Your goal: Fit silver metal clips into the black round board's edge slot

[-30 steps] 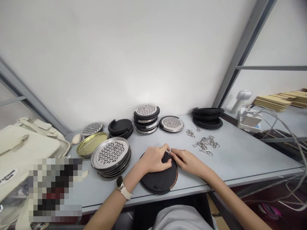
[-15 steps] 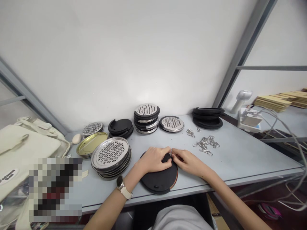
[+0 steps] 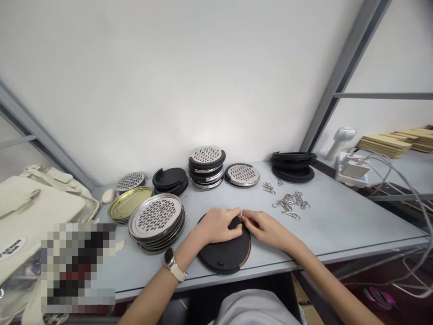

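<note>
A round black disc point(image 3: 225, 255) with a copper-coloured strip on its right edge lies flat near the table's front edge. My left hand point(image 3: 218, 225) rests on its upper part, thumb and fingers closed on the disc near the far rim. My right hand point(image 3: 265, 229) pinches a small metal piece point(image 3: 240, 218) at that rim, its fingertips almost touching the left ones. Silver metal clips point(image 3: 291, 201) lie loose to the right. Left of the disc stands a stack of round grater plates point(image 3: 156, 216).
Gold lids point(image 3: 130, 203) lie at the left beside a cream bag point(image 3: 37, 207). Along the wall are black discs point(image 3: 170, 179), a tall mixed stack point(image 3: 207, 167), a perforated plate point(image 3: 242, 174) and black rings point(image 3: 292, 167). A power strip with cables point(image 3: 352, 170) sits right.
</note>
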The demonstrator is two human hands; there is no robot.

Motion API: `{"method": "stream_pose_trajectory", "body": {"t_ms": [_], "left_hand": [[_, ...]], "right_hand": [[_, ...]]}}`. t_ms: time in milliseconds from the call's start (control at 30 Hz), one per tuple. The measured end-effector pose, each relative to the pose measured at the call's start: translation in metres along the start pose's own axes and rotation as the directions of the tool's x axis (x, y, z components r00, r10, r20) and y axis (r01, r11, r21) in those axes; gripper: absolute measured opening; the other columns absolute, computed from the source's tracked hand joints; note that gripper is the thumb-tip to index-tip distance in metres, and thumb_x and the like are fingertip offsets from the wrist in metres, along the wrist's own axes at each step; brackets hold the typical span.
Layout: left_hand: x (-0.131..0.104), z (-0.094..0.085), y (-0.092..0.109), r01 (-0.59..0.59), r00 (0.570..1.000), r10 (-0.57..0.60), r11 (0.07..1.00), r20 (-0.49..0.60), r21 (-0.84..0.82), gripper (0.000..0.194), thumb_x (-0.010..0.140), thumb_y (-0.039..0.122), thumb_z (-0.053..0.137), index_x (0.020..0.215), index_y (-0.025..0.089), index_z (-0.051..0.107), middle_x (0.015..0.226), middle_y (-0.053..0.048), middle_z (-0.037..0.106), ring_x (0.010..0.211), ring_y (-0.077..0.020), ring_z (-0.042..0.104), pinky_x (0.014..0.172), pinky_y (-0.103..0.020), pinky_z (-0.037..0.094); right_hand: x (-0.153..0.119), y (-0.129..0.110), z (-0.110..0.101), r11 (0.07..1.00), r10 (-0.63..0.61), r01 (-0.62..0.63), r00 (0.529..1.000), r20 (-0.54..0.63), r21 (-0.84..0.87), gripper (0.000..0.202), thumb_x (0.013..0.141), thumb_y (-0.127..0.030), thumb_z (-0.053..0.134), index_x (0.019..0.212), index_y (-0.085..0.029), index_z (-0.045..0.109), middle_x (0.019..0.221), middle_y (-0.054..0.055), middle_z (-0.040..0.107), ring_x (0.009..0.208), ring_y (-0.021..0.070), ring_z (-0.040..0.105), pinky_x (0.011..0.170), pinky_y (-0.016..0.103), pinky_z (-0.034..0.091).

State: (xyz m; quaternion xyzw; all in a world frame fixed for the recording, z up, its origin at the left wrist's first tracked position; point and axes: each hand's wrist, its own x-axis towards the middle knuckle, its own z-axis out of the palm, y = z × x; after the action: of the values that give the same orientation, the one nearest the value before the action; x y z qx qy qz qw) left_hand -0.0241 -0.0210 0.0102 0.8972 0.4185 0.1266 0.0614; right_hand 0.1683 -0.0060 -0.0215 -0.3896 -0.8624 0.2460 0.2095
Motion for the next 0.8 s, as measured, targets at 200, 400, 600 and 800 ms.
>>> {"method": "stream_pose_trajectory", "body": {"t_ms": [200,400,600,800], "left_hand": [[0.0003,-0.0005,0.0001,-0.002,1.0,0.002,1.0,0.007,-0.003,0.009,0.082,0.03,0.05,0.084,0.022,0.048,0.068,0.003,0.058,0.059,-0.0136,0.053,0.053,-0.026,0.027],[0.0006,0.0002,-0.0014,-0.006,1.0,0.006,0.999,0.003,-0.032,0.009,0.082,0.03,0.05,0.081,0.021,0.047,0.065,0.004,0.056,0.056,-0.0126,0.05,0.052,-0.025,0.026],[0.0005,0.002,-0.003,-0.021,1.0,0.02,0.998,-0.008,-0.058,0.01,0.081,0.031,0.05,0.082,0.021,0.046,0.065,0.005,0.054,0.055,-0.0119,0.047,0.052,-0.024,0.026],[0.0008,0.0023,-0.0037,-0.012,1.0,0.012,0.998,0.003,-0.064,0.011,0.082,0.031,0.05,0.083,0.021,0.047,0.064,0.005,0.054,0.054,-0.0114,0.047,0.051,-0.024,0.026]], "right_hand": [[-0.0001,-0.0016,-0.0005,1.0,-0.001,0.001,1.0,0.004,-0.002,0.025,0.094,-0.025,0.033,0.079,-0.018,0.052,0.067,0.001,0.057,0.058,0.0134,0.047,0.058,0.024,0.034],[-0.001,-0.0003,-0.0001,1.0,0.005,-0.005,1.0,0.016,-0.001,0.026,0.094,-0.026,0.033,0.076,-0.018,0.051,0.066,0.001,0.056,0.057,0.013,0.047,0.057,0.024,0.033],[-0.001,-0.0009,0.0001,1.0,0.018,-0.018,1.0,0.016,-0.001,0.026,0.094,-0.027,0.033,0.075,-0.018,0.049,0.065,0.0,0.055,0.056,0.0127,0.045,0.056,0.024,0.032],[0.0009,0.0012,0.0014,1.0,0.022,-0.022,1.0,0.017,-0.003,0.027,0.094,-0.028,0.032,0.073,-0.019,0.047,0.064,0.0,0.054,0.056,0.0126,0.045,0.056,0.024,0.032]]}}
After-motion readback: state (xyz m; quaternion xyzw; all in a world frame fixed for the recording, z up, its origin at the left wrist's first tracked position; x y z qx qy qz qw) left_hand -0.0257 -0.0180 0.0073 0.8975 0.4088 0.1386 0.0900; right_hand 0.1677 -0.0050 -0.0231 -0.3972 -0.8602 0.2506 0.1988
